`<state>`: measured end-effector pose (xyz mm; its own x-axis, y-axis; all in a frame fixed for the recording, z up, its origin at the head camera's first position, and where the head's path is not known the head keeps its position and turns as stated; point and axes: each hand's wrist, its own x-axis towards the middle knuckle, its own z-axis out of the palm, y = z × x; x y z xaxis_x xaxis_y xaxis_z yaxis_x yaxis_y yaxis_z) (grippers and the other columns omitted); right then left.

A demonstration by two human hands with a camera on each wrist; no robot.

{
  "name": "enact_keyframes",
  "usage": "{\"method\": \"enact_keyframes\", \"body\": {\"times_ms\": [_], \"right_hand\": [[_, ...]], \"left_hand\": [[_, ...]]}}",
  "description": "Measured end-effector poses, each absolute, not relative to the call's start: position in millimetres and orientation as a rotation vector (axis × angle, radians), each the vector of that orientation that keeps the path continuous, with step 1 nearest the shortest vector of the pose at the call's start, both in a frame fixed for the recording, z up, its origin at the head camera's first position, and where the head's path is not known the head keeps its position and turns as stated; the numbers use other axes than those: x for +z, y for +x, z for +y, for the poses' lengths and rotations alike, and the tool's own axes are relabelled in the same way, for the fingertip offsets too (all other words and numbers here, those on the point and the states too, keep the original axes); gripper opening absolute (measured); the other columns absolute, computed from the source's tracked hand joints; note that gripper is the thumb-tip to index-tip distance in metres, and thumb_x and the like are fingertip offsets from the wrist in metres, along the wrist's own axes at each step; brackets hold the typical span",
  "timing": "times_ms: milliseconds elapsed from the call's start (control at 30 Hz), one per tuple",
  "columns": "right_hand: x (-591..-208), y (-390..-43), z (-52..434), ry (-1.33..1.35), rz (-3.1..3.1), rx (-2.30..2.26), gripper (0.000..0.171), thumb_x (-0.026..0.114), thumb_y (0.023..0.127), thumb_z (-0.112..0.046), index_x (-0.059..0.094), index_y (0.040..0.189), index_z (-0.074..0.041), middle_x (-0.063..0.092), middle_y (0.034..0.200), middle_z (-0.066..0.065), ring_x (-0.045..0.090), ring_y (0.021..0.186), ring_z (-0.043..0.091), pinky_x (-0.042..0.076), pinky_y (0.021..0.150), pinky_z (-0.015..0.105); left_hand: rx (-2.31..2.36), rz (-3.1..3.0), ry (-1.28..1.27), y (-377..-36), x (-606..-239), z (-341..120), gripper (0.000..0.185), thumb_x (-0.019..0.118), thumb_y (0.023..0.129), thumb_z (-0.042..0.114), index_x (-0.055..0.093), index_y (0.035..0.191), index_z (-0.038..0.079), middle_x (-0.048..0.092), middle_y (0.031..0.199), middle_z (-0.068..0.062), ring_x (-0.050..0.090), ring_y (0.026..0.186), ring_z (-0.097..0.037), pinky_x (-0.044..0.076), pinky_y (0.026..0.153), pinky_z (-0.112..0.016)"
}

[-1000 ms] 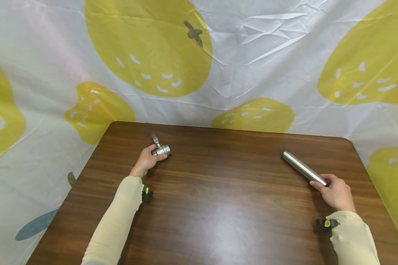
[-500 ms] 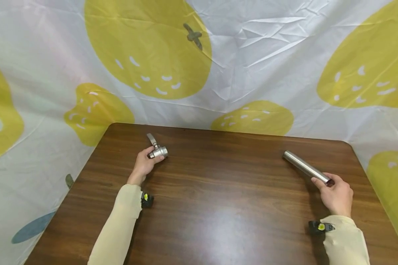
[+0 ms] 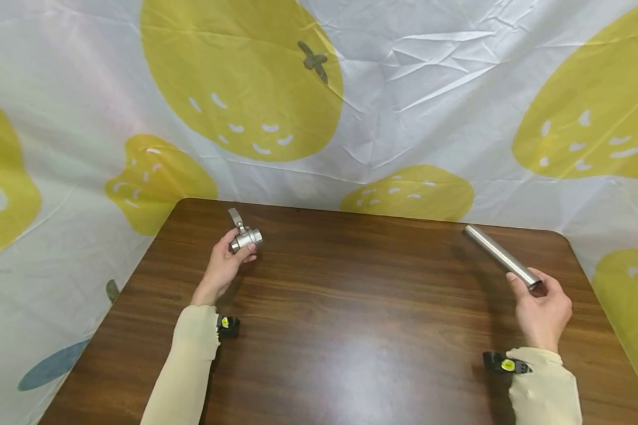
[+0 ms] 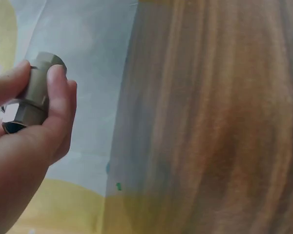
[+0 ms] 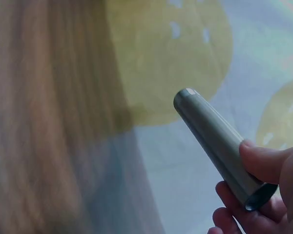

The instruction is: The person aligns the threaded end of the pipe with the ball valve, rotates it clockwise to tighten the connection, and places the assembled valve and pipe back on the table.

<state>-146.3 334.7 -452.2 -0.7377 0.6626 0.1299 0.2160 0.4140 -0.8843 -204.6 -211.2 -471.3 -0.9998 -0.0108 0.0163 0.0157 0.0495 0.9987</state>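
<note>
A small metal valve fitting (image 3: pixel 243 236) with a lever handle is pinched in my left hand (image 3: pixel 224 264), raised above the far left of the brown wooden table (image 3: pixel 345 330). The left wrist view shows thumb and fingers wrapped round the fitting (image 4: pixel 36 90). My right hand (image 3: pixel 543 310) grips the near end of a plain steel tube (image 3: pixel 501 255), which points away to the upper left above the table's far right corner. In the right wrist view the tube (image 5: pixel 215 141) slants up from the fingers (image 5: pixel 263 163).
A white sheet with large yellow fruit prints (image 3: pixel 244 77) hangs behind the table and drapes round both sides. A small black band with a yellow dot sits at each wrist (image 3: pixel 227 324).
Both hands have lifted their parts off the table. The left hand raised the valve fitting and drew it slightly left; the right hand raised the tube up and to the right.
</note>
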Motion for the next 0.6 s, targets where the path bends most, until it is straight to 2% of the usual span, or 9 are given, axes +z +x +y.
{"method": "enact_keyframes", "body": {"times_ms": [167, 233, 433, 600], "right_hand": [[-441, -145, 320, -0.698, -1.994, 1.476, 0.027, 0.079, 0.080, -0.018, 0.069, 0.105, -0.020, 0.057, 0.078, -0.026, 0.051, 0.074, -0.005, 0.039, 0.061, 0.006], [-437, -145, 313, -0.658, -1.921, 1.538, 0.027, 0.079, 0.079, -0.013, 0.070, 0.104, -0.018, 0.060, 0.080, -0.023, 0.053, 0.077, -0.003, 0.041, 0.061, 0.006], [-426, -148, 295, -0.461, -1.683, 1.720, 0.029, 0.079, 0.075, 0.001, 0.072, 0.102, -0.005, 0.067, 0.083, -0.010, 0.058, 0.080, 0.004, 0.047, 0.065, 0.008], [-416, -149, 283, -0.320, -1.576, 1.814, 0.031, 0.078, 0.074, 0.007, 0.070, 0.104, 0.003, 0.070, 0.085, -0.004, 0.063, 0.078, 0.006, 0.050, 0.067, 0.010]], "left_hand": [[-2.009, -2.325, -0.054, -203, -463, -210, 0.047, 0.057, 0.096, 0.004, 0.041, 0.140, -0.001, 0.053, 0.118, -0.020, 0.061, 0.085, -0.004, 0.053, 0.076, -0.016], [-1.922, -2.364, -0.045, -201, -459, -209, 0.048, 0.058, 0.096, 0.006, 0.043, 0.141, 0.001, 0.051, 0.117, -0.020, 0.059, 0.085, -0.005, 0.052, 0.075, -0.016], [-1.689, -2.402, -0.065, -191, -443, -198, 0.054, 0.065, 0.092, 0.008, 0.045, 0.142, 0.003, 0.047, 0.125, -0.020, 0.049, 0.101, -0.015, 0.046, 0.078, -0.006], [-1.714, -2.322, -0.136, -182, -434, -186, 0.054, 0.067, 0.090, 0.004, 0.047, 0.140, 0.001, 0.050, 0.123, -0.018, 0.051, 0.104, -0.017, 0.046, 0.082, -0.006]]}}
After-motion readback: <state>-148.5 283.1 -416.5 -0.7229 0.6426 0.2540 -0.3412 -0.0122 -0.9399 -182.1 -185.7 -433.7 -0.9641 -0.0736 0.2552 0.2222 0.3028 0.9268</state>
